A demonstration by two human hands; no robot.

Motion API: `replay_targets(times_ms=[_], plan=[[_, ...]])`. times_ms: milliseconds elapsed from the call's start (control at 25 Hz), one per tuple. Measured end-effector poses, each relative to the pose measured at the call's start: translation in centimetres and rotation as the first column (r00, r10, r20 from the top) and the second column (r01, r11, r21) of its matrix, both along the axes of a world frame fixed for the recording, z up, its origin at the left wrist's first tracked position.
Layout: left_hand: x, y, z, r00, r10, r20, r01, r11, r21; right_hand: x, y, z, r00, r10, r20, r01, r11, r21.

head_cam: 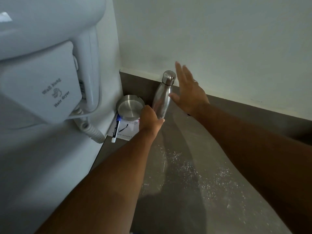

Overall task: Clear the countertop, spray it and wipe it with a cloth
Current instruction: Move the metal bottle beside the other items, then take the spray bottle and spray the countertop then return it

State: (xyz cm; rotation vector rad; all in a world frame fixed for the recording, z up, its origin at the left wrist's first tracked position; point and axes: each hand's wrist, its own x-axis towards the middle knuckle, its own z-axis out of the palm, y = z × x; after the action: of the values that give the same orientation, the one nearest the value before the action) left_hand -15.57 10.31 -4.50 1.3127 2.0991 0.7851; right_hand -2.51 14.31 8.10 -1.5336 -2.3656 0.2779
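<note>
A steel bottle stands in the far left corner of the grey countertop. My left hand is closed around the bottle's lower part. My right hand hovers just right of the bottle with its fingers spread and empty; a ring shows on one finger. A round steel ashtray sits left of the bottle. It rests partly on a white leaflet, and a white and blue marker lies along the leaflet's left side. No cloth or spray bottle is in view.
A wall-mounted white hair dryer with a coiled cord juts out on the left, close above the corner. White specks are scattered over the countertop in front. A low grey backsplash meets the white wall behind.
</note>
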Motion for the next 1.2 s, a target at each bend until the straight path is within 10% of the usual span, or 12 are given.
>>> replay_targets(times_ms=[480,760,1200], plan=[[4.0,-13.0,-2.8,0.924,-0.315,-0.215,0.280,0.944,-0.176,14.7,-19.0,-11.4,0.930,-0.368,0.005,0.349,0.878,-0.328],[22.4,-9.5,0.4,0.800,-0.548,-0.243,0.560,0.828,-0.024,33.8,-24.3,-12.2,0.755,-0.656,0.008,0.623,0.714,-0.319],[47.4,-3.1,2.6,0.524,-0.780,-0.341,0.838,0.543,0.044,42.9,-27.2,-19.2,0.865,-0.465,0.189,0.501,0.788,-0.358]])
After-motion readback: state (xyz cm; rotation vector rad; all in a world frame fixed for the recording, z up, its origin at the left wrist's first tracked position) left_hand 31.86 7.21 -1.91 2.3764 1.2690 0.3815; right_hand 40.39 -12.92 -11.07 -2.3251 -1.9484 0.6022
